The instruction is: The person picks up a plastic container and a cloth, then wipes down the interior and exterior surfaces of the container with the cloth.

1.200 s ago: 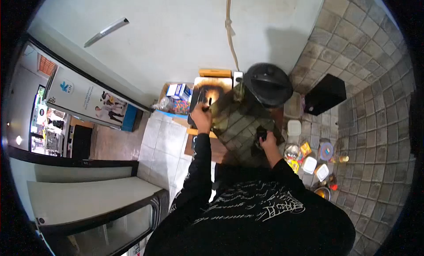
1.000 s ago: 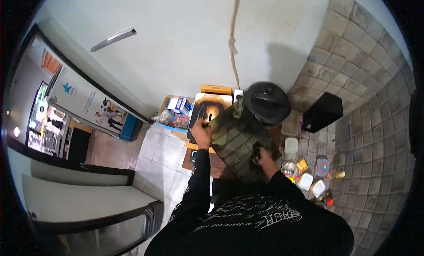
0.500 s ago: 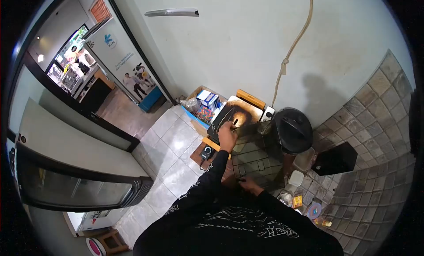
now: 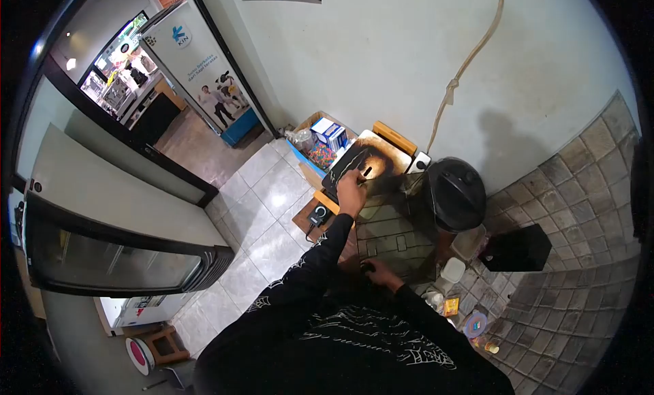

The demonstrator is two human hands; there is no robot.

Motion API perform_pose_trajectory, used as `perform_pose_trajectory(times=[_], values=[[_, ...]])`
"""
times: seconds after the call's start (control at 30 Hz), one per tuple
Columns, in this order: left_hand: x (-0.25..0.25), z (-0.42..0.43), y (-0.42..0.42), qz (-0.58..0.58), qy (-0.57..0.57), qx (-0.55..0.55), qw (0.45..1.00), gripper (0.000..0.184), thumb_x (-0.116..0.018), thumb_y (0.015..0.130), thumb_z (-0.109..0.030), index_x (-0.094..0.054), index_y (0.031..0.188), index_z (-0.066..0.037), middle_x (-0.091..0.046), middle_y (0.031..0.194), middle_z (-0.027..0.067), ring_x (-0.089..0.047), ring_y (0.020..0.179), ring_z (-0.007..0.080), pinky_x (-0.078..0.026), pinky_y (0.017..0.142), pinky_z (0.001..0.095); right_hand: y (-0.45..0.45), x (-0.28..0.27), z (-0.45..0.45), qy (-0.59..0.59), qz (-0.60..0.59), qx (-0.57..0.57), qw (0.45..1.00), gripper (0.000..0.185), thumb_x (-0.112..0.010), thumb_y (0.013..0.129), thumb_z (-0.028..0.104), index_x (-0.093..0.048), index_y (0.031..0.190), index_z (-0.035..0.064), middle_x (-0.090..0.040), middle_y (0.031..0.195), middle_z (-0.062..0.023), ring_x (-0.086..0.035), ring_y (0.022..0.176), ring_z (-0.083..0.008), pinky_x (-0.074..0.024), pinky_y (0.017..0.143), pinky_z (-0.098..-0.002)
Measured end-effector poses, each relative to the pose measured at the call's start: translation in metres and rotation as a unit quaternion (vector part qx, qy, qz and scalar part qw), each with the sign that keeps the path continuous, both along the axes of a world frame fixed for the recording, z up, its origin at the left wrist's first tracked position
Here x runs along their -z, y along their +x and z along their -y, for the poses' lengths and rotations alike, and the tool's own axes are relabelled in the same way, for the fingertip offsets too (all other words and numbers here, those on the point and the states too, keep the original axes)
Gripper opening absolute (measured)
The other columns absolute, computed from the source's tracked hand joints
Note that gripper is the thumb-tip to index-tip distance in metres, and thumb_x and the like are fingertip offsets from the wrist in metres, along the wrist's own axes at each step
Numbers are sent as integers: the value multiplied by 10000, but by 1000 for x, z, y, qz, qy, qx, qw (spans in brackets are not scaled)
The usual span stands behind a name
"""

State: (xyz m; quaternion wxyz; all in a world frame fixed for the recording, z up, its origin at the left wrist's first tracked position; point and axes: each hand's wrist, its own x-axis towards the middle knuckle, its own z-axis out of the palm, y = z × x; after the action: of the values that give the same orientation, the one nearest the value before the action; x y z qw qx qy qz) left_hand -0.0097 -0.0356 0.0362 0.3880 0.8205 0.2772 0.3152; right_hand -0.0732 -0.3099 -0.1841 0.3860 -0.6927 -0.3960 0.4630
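Observation:
My left hand [image 4: 351, 193] is closed at the lower left edge of a scorched board [image 4: 383, 158], its fingertips beside a small dark piece that I cannot make out. Close to my body, my right hand [image 4: 383, 275] is closed around something dark and hidden. Between the hands and the black lidded pot [image 4: 455, 193] lies a dark, see-through or reflective surface [image 4: 402, 225] with block-like lines. A black box with a round dial [image 4: 319, 214] sits just left of my left forearm.
A blue-edged box [image 4: 321, 155] of packets stands beyond the board. At right are a black speaker-like box [image 4: 516, 248], a white-lidded tub [image 4: 453, 270] and small containers on tiles. A glass-door cabinet [image 4: 116, 252] and a stool [image 4: 167, 345] are at left.
The view has swung left, so the scene sits further right in the picture. My right hand has drawn in toward my body and my left hand; my left hand stays at the board.

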Motion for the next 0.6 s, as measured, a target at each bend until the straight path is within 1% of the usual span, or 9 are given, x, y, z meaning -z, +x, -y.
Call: perform_pose_trajectory(times=[0.03,0.1,0.13,0.2,0.23,0.3,0.4,0.53,0.6], values=[[4,-2,1,-3,11,-2,1000,185,-724,720,26,-661,887,-23,-707,932,176,-693,941,417,-547,837,496,0,-12,-6,1,-5,-1,1000,485,-645,1057,255,-523,1509,127,-567,1489,-154,-585,1302,-327,-526,1008,-491],[8,-4,2,-5,14,-1,1000,194,-749,720,21,-667,890,-23,-712,938,174,-695,939,414,-548,839,494,6,-36,-16,-123,22,-62,990,494,-673,1025,246,-533,1480,111,-579,1432,-160,-591,1256,-332,-511,1015,-471],[7,-4,2,-12,11,0,1000,196,-762,720,15,-668,888,-21,-714,939,175,-695,940,414,-548,839,493,11,-37,-16,-124,17,-62,990,494,-673,1025,246,-533,1480,111,-579,1432,-160,-591,1256,-332,-511,1015,-471],[3,-3,5,-21,2,5,1000,200,-791,720,3,-667,877,-14,-713,934,180,-694,938,414,-544,831,495,29,-39,-13,-78,-67,-120,987,524,-719,987,241,-537,1458,99,-584,1393,-163,-590,1231,-341,-504,1023,-472],[2,-3,5,-22,2,5,1000,200,-791,720,3,-667,877,-14,-713,934,180,-694,938,414,-544,831,495,38,-61,-15,-77,-68,-120,987,524,-719,987,241,-537,1458,99,-584,1393,-163,-590,1231,-341,-504,1023,-472],[3,-3,6,-25,11,5,1000,202,-796,718,6,-668,874,-12,-710,928,184,-693,934,415,-544,822,495,53,-126,-11,-72,-157,-156,973,538,-748,969,246,-535,1440,96,-584,1395,-175,-587,1253,-364,-497,1049,-503],[5,-3,7,-28,20,-5,999,205,-800,719,6,-668,875,-10,-707,926,186,-690,929,418,-542,820,495,47,-102,-8,-27,-94,-155,983,588,-795,938,285,-533,1431,101,-582,1392,-168,-586,1256,-364,-502,1037,-504],[3,0,5,-25,21,-14,999,208,-799,720,-1,-668,882,-7,-705,929,188,-687,928,423,-541,823,496,21,3,-5,-17,-17,-116,993,607,-846,895,312,-552,1389,115,-618,1306,-154,-615,1188,-338,-517,1003,-491],[2,2,5,-22,15,-11,1000,214,-801,719,-5,-670,889,-7,-704,934,189,-686,929,424,-542,821,496,14,20,-12,-42,97,-94,990,640,-876,869,346,-552,1356,88,-647,1219,-159,-649,1095,-321,-544,908,-489]])
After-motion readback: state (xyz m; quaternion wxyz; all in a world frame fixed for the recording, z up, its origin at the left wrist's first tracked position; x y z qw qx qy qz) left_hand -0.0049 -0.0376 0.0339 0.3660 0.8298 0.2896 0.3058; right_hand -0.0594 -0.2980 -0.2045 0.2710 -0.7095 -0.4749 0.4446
